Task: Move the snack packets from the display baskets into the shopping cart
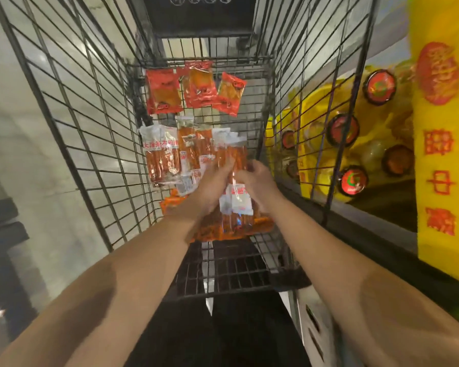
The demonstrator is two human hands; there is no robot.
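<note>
1. We are in a shop aisle with a pale tiled floor (19, 107); a black wire shopping cart (72, 107) stands under the person's arms, and the view looks straight down into it.
2. Both hands meet low inside the cart, over its right half. The left hand (210, 181) has its fingers laid along a bundle of clear stick-snack packets (236, 205), and the right hand (257, 181) curls round the same bundle from the other side. The picture is blurred there, so the exact finger positions are hard to read, but both hands are gripping the bundle.
3. The bundle shows orange-red sticks and white labels, and sits just above an orange packet (260, 226) lying on the cart floor.
4. Just beyond the hands lie more packets of the same kind: a clear one with red lettering (161, 154) to the left, and a few overlapping ones (194, 147) beside it.
5. Further on, against the far end of the cart, three red pouches (194, 88) lie side by side, the right one tilted.
6. Outside the cart's right wall is a yellow display (435, 144) with red characters down its post.
7. Beside that post sit round dark-rimmed tubs (342, 129) with red lids, among yellow wrapping.
8. Above the far end of the cart hangs a dark panel (199, 14).
</note>
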